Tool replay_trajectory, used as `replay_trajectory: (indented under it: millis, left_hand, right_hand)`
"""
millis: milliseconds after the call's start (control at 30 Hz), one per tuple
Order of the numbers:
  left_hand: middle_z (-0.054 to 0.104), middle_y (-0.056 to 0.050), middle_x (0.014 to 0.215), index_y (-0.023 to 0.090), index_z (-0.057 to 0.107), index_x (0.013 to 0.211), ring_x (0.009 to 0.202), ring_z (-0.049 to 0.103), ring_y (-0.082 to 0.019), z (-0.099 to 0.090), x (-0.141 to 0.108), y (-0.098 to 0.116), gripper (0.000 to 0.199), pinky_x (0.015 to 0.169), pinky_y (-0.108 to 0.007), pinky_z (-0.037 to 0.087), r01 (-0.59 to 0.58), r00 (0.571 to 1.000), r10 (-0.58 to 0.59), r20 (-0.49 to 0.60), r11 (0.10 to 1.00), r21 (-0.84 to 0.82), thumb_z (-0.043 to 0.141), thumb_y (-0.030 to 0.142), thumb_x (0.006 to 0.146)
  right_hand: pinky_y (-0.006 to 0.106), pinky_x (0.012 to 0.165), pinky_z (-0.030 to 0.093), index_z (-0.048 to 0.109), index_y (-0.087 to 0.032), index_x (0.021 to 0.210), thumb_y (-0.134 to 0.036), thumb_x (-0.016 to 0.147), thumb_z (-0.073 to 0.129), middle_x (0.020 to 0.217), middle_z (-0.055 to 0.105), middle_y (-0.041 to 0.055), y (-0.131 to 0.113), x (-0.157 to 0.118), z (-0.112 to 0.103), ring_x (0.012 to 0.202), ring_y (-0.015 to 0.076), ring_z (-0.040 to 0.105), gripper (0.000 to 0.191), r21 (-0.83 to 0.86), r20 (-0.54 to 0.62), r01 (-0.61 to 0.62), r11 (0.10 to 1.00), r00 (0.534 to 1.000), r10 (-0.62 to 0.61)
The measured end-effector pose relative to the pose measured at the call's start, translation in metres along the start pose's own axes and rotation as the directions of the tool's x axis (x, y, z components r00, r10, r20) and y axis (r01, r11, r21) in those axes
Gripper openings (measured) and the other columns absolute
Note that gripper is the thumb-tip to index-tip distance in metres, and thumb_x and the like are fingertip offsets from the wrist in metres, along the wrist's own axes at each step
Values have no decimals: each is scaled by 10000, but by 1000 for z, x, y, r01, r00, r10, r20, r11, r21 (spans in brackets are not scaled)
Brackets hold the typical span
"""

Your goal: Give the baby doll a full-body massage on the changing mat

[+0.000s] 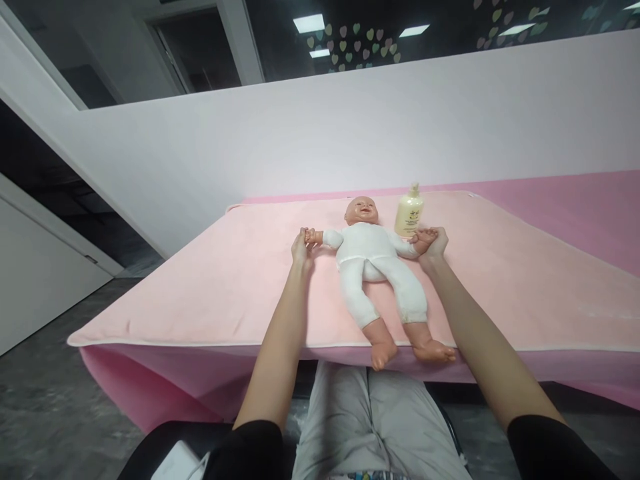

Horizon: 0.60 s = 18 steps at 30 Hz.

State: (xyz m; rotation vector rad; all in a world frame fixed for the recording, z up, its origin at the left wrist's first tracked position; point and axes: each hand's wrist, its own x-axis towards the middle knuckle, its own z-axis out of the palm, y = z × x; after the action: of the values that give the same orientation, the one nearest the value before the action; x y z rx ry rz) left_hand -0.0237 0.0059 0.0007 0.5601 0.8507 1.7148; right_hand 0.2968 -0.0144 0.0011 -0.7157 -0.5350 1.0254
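A baby doll (369, 243) with a white cloth body lies on its back on a pink blanket (210, 287). Its head points away from me, and its feet reach over the near table edge. My left hand (300, 248) is closed around the doll's hand on the left, with that arm stretched sideways. On the other side, my right hand (436, 245) grips the doll's other hand, which shows partly in front of my fingers. Just behind that doll hand stands a pale yellow pump bottle (409, 212), upright.
A white wall (350, 133) rises behind the table, with dark glass above it. Pink cloth (175, 380) hangs over the table's front. A white device with a cable (180, 461) sits at the lower left, beside my leg.
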Motion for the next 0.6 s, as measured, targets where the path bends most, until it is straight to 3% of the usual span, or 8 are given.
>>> replay_trajectory:
  millis: [233,433,600]
  left_hand:
    - [612,-64,1220,212,607,954,875,665,-147,-4,5,-4,246,756,-279,531,-9,997,9,77,1000,8,578,436,857]
    - [619,-65,1182,217,614,954,906,656,-146,-2,3,-3,277,804,-302,527,-4,994,3,110,1000,7,592,467,838]
    - [616,-68,1179,210,624,939,958,647,-151,-1,1,-3,275,860,-322,516,-7,991,8,133,1000,-6,608,462,829]
  right_hand:
    - [242,451,483,380,-213,585,-379,755,427,529,520,-24,0,2,0,402,104,479,242,8,-18,-21,1000,1000,22]
    - [242,460,501,389,-219,611,-426,814,399,492,482,-37,1,6,-2,406,114,489,290,-36,-60,-56,998,997,54]
    - [224,435,498,422,-214,641,-392,836,429,514,504,-38,8,19,-12,434,112,522,264,-62,-176,-52,997,984,40]
